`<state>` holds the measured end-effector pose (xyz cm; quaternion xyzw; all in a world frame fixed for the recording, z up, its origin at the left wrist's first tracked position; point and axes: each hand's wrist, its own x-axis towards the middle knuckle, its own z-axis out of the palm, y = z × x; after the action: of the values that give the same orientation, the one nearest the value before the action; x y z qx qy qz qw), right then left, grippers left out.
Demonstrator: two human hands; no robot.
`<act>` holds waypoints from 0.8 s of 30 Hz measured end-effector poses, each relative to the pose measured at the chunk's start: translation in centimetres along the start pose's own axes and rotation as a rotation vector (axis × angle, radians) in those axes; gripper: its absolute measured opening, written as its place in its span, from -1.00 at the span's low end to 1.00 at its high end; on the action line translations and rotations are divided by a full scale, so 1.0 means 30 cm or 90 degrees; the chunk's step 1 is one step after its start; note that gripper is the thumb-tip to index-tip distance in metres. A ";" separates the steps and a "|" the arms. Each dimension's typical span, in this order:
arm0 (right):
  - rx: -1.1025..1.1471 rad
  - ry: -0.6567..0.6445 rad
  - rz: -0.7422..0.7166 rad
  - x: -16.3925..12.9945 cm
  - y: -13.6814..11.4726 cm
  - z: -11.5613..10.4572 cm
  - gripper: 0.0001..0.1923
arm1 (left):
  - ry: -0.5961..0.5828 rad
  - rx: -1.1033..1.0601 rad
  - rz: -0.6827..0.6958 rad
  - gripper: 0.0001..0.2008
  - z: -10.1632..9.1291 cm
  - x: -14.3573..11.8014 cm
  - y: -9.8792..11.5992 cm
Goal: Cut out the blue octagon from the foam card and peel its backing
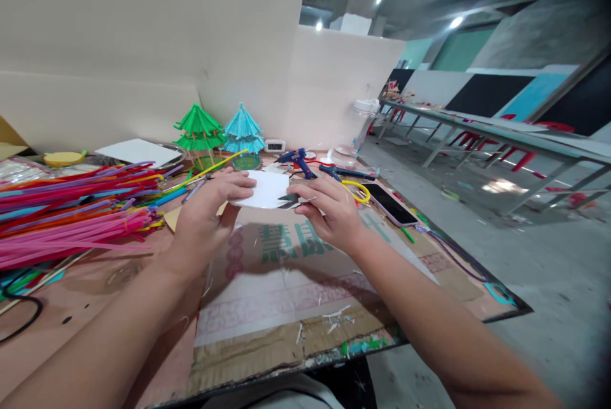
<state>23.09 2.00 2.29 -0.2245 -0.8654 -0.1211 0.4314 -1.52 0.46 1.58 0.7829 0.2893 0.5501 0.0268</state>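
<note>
My left hand (210,205) grips a white piece of card (265,189) by its left edge, fingers on top and thumb below. The card is held above the table. At its right edge, my right hand (329,208) is closed around what look like scissors, with dark pointed blades (288,201) touching the card. A yellow loop (359,191) shows just behind the right hand; I cannot tell whether it is the handle. Beneath both hands lies a printed white sheet (286,294) on cardboard, scattered with thin white scraps.
Bundled pipe cleaners (71,212) cover the left side. Behind stand a green tiered model (199,132) and a blue one (242,132), beside a small clock (275,145). A blue glue gun (298,159), a phone (389,202) and a clear jug (360,126) are farther right.
</note>
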 end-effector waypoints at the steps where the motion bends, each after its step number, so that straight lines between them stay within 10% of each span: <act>1: 0.000 -0.006 0.001 0.002 -0.001 -0.002 -0.74 | -0.005 -0.002 -0.007 -0.87 0.001 -0.002 -0.004; 24: 0.056 -0.032 0.057 0.006 0.015 0.002 -0.73 | -0.033 0.002 -0.083 -0.82 0.027 -0.018 -0.030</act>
<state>23.17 2.48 2.40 -0.2468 -0.8694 -0.0582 0.4240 -1.31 1.16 0.49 0.7765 0.3397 0.5262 0.0692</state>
